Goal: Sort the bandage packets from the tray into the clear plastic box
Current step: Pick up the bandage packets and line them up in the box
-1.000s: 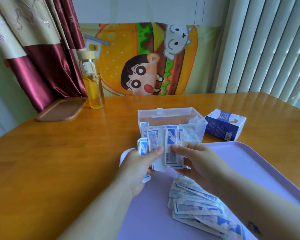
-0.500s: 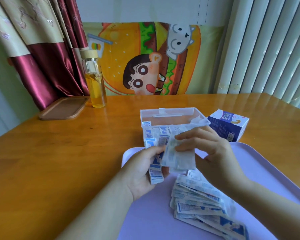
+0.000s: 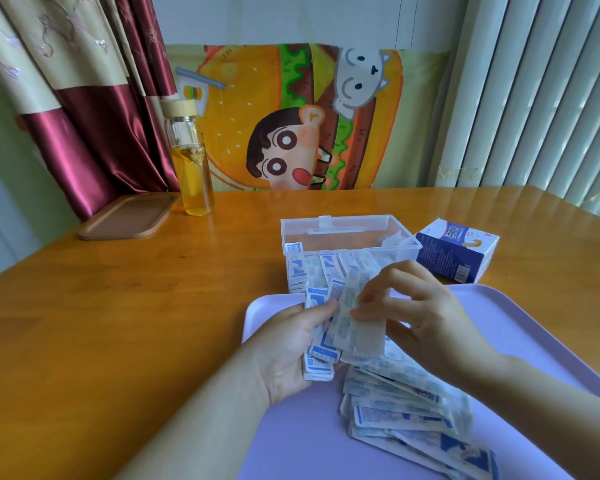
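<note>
You are holding a small stack of bandage packets (image 3: pixel 317 344) in your left hand (image 3: pixel 291 348), fingers closed around it, the stack standing nearly upright over the near-left part of the purple tray (image 3: pixel 520 327). Your right hand (image 3: pixel 420 317) is pinching two or three more packets (image 3: pixel 355 323) by the fingertips and pressing them against that stack; their long axis is running almost vertical, leaning a little to the left.

The clear plastic box (image 3: pixel 347 230) is standing straight ahead of both hands, just beyond the far edge of the tray, open at the top, with a row of packets already upright along its near wall. Both hands are about equally near to it, so I think the bundle only needs to go forward and down, keeping the same upright direction.

A loose pile of packets (image 3: pixel 413 414) is lying on the tray below your right wrist, so much is left. All of this is resting on a wooden table (image 3: pixel 118 306); a purple carton (image 3: pixel 458 251) is just right of the box.
</note>
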Demonstrator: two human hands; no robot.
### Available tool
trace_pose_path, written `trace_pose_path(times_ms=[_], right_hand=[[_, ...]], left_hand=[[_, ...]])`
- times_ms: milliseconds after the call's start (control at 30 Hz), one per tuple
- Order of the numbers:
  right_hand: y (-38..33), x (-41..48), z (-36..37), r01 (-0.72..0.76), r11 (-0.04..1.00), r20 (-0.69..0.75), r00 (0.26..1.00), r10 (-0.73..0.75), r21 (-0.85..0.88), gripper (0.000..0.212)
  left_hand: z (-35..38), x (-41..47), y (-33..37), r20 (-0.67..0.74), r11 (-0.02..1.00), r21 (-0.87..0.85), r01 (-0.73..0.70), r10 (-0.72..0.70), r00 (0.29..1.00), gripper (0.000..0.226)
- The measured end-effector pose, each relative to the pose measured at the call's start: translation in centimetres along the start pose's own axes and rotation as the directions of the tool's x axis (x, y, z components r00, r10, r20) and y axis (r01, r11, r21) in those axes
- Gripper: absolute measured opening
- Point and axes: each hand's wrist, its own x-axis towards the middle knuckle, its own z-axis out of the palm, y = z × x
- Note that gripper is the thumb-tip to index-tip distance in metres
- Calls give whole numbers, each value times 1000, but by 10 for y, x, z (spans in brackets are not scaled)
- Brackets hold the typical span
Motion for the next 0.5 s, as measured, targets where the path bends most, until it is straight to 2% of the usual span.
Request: trace_pose_path(times_ms=[100,167,200,267,300,367,433,467,500], right_hand=[[-1,1,2,53,998,65,997,-52,-20,18],[-1,2,2,56,998,92,994,-55,-11,18],[-3,2,2,0,1000,86,996,-2,29,18],[-9,5,-1,-291,933,43,956,289,212,19],[-12,7,-1,-456,827,51,883,467,329,16],[-15,11,0,-701,475,212,653,727,532,9],[-16,12,5,-768,73,456,452,766,637,15],[-18,12,6,-764,-83,558,387,734,639,19],[-22,12,7,-764,-173,623,349,700,622,18]], left_hand=[[-2,1,-2,-40,998,48,-33,35,999,26],[-7,4,-2,-182,974,212,-86,126,975,16],[-12,6,-1,-261,931,354,-90,191,946,11],[-20,7,3,-340,836,548,-35,260,904,6],[-24,5,6,-349,817,577,-4,251,903,5],[-27,4,10,-339,812,582,47,190,921,2],[-29,3,12,-334,780,621,75,177,926,6],[-31,4,11,-327,749,658,77,192,926,11],[-32,4,11,-318,705,705,76,219,922,17]])
